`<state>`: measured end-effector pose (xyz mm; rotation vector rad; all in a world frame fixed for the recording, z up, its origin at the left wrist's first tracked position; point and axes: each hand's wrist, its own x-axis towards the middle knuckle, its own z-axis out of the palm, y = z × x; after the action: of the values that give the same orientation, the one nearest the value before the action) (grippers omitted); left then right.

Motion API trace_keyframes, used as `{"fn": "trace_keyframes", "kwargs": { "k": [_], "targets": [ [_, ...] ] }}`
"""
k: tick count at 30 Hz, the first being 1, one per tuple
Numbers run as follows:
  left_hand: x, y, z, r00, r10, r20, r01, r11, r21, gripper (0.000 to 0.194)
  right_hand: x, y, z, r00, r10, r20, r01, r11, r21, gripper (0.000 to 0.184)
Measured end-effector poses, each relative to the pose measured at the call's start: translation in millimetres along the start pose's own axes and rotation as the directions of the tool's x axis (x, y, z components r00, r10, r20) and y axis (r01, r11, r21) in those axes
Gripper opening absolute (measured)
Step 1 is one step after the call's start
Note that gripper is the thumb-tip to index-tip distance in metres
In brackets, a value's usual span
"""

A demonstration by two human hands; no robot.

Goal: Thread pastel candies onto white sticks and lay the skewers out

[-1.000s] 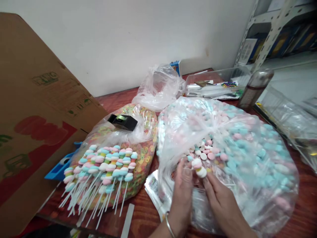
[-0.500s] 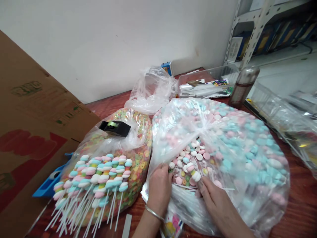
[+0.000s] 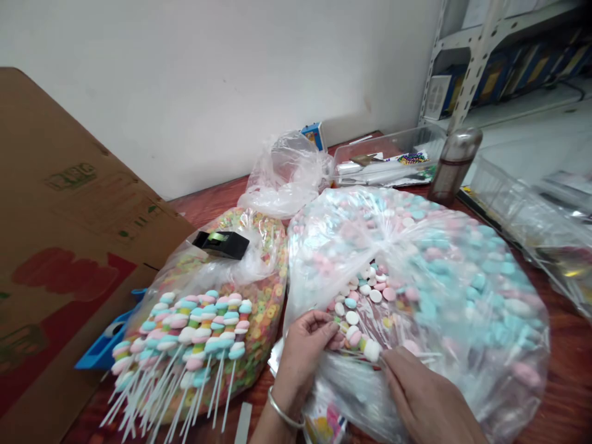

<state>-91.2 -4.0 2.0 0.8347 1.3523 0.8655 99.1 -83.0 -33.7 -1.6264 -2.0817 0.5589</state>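
Note:
My right hand point(image 3: 428, 391) grips the stick of a candy skewer point(image 3: 356, 339), just below a white marshmallow. Pink, white and yellowish pieces are threaded on it, and it tilts up toward the left. At its far end my left hand point(image 3: 311, 345), with a silver bangle at the wrist, has thumb and fingers pinched together. Whatever the left fingertips hold is too small and covered to name. Both hands are over the opening of a big clear bag point(image 3: 467, 277) of pastel marshmallows. Loose marshmallows point(image 3: 370, 291) and white sticks show in that opening.
Finished-looking marshmallow skewers point(image 3: 194, 333) lie on a bag of gummy rings point(image 3: 263, 302), beside a black tape dispenser point(image 3: 222, 244). A cardboard box point(image 3: 69, 234) stands left. Behind are a crumpled plastic bag point(image 3: 287, 176), a clear bin point(image 3: 388, 157) and a bottle point(image 3: 456, 166).
My left hand has turned, so its thumb and fingertips now show at the skewer's end. The skewer and my right hand sit slightly lower, and the whole view has shifted a little.

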Motion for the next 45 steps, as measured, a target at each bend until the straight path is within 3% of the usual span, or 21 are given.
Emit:
{"fn": "trace_keyframes", "kwargs": {
  "k": [6, 9, 10, 12, 14, 15, 17, 20, 24, 26, 27, 29, 31, 32, 35, 38, 42, 43, 45],
  "targets": [
    [-1.5, 0.3, 1.1, 0.986, 0.056, 0.156, -0.062, 0.998, 0.033, 0.037, 2.4, -2.3, 3.1, 0.995, 0.074, 0.072, -0.084, 0.984, 0.155, 0.027],
    [-0.7, 6.4, -7.6, 0.975, 0.164, 0.150, -0.204, 0.929, 0.308, 0.028, 2.3, 1.2, 4.8, 0.988, 0.140, 0.066, -0.154, 0.940, 0.303, 0.031],
    [-0.6, 8.7, -11.1, 0.964, 0.233, 0.128, -0.266, 0.840, 0.473, 0.017, 1.9, 2.7, 5.0, 0.986, 0.154, 0.057, -0.165, 0.927, 0.338, 0.032],
    [-1.2, 12.6, -17.0, 0.923, 0.366, 0.118, -0.313, 0.539, 0.782, 0.016, 0.8, 5.1, 5.1, 0.983, 0.180, 0.037, -0.180, 0.909, 0.376, 0.032],
    [-2.7, 14.6, -19.8, 0.893, 0.426, 0.143, -0.265, 0.241, 0.934, 0.024, -0.2, 5.7, 4.6, 0.979, 0.202, 0.025, -0.196, 0.903, 0.383, 0.031],
    [-3.6, 15.0, -19.8, 0.889, 0.431, 0.155, -0.236, 0.142, 0.961, 0.025, -0.4, 5.6, 4.3, 0.976, 0.215, 0.022, -0.207, 0.902, 0.380, 0.031],
    [-5.0, 15.3, -17.8, 0.888, 0.426, 0.175, -0.203, 0.022, 0.979, 0.023, -0.5, 5.2, 3.5, 0.976, 0.217, 0.035, -0.214, 0.902, 0.374, 0.031],
    [-4.5, 15.6, -13.7, 0.900, 0.382, 0.210, -0.213, -0.035, 0.976, 0.014, 0.3, 6.3, 2.8, 0.979, 0.189, 0.077, -0.204, 0.907, 0.368, 0.031],
    [-1.1, 15.7, -11.9, 0.907, 0.356, 0.226, -0.252, 0.028, 0.967, 0.013, 1.3, 7.6, 2.3, 0.979, 0.180, 0.091, -0.201, 0.913, 0.356, 0.032],
    [-0.2, 15.1, -11.1, 0.895, 0.402, 0.192, -0.272, 0.151, 0.950, 0.012, 0.4, 6.5, 2.1, 0.980, 0.177, 0.091, -0.198, 0.916, 0.350, 0.032],
    [0.0, 14.5, -10.2, 0.894, 0.423, 0.150, -0.280, 0.263, 0.923, 0.010, -0.4, 5.6, 1.9, 0.980, 0.175, 0.095, -0.197, 0.918, 0.344, 0.032],
    [0.2, 12.7, -7.2, 0.922, 0.381, 0.060, -0.290, 0.582, 0.759, 0.006, -2.5, 3.5, 1.9, 0.980, 0.161, 0.116, -0.191, 0.925, 0.327, 0.031],
    [0.4, 10.6, -2.9, 0.968, 0.248, 0.041, -0.240, 0.864, 0.443, 0.011, -4.3, 1.8, 2.0, 0.980, 0.145, 0.133, -0.180, 0.935, 0.307, 0.030],
    [0.4, 9.6, -0.6, 0.981, 0.186, 0.061, -0.195, 0.937, 0.289, 0.015, -5.0, 1.4, 2.1, 0.981, 0.139, 0.134, -0.174, 0.939, 0.296, 0.030],
    [-1.5, 7.5, 6.0, 0.991, 0.115, 0.074, -0.120, 0.991, 0.063, 0.022, -6.2, 2.1, 2.2, 0.983, 0.135, 0.123, -0.164, 0.950, 0.266, 0.028],
    [-9.1, 5.9, 11.9, 0.984, 0.175, 0.039, -0.179, 0.974, 0.140, 0.017, -6.7, 2.6, 1.7, 0.983, 0.136, 0.123, -0.163, 0.955, 0.248, 0.027],
    [-22.9, -0.3, 21.9, 0.896, 0.443, 0.033, -0.417, 0.812, 0.409, 0.009, -6.2, -3.1, 1.4, 0.988, 0.153, 0.023, -0.153, 0.939, 0.308, 0.028],
    [-25.1, -2.6, 25.3, 0.891, 0.453, 0.028, -0.427, 0.816, 0.390, 0.010, -6.0, -5.1, 1.8, 0.987, 0.160, -0.020, -0.144, 0.927, 0.346, 0.030],
    [-27.4, -6.7, 34.6, 0.926, 0.377, -0.036, -0.364, 0.912, 0.186, 0.012, -6.1, -8.4, 3.4, 0.981, 0.163, -0.105, -0.103, 0.897, 0.431, 0.032]
  ]
}}
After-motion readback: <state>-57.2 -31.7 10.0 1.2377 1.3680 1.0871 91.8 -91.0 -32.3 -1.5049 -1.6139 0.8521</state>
